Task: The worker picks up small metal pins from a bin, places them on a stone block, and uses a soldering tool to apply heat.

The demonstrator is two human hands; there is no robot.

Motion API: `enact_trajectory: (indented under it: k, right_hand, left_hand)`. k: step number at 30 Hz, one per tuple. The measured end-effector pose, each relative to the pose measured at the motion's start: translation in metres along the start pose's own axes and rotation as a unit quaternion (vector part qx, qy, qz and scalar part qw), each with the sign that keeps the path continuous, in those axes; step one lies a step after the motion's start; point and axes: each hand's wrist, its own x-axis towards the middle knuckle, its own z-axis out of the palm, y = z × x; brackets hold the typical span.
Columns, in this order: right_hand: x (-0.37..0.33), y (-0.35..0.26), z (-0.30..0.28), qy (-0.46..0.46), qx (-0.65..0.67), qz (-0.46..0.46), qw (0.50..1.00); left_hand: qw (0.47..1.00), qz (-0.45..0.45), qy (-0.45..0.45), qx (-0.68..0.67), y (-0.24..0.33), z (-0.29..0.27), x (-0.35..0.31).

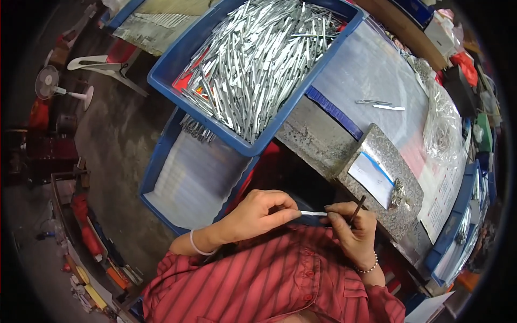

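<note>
In front of my striped red shirt, a thin silvery metal strip spans the gap between both hands. My left hand pinches one end of it between thumb and fingertips. The other end sits at the fingertips of my right hand, which also grips a slim dark stick slanting upward. Ahead of me, a blue plastic tray is heaped with similar slender metal pieces. What kind of pieces they are is too small to tell.
Below that tray stands a second blue tray with a pale liner. To the right, a stone slab bears white paper and a small metallic clump. A few loose metal pieces lie on the tabletop. A fan stands far left.
</note>
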Motion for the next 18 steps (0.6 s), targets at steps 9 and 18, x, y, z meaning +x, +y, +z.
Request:
enact_trajectory:
  k: [9,18]
  right_hand:
    - [0.012,0.009,0.021,-0.108,-0.078,-0.062,0.989]
    - [0.016,0.01,0.022,-0.042,-0.098,-0.052,0.993]
  left_hand:
    - [0.999,-0.012,-0.029,-0.027,-0.03,-0.015,-0.036]
    - [0.882,-0.055,0.389,0.261,-0.114,-0.108,-0.047]
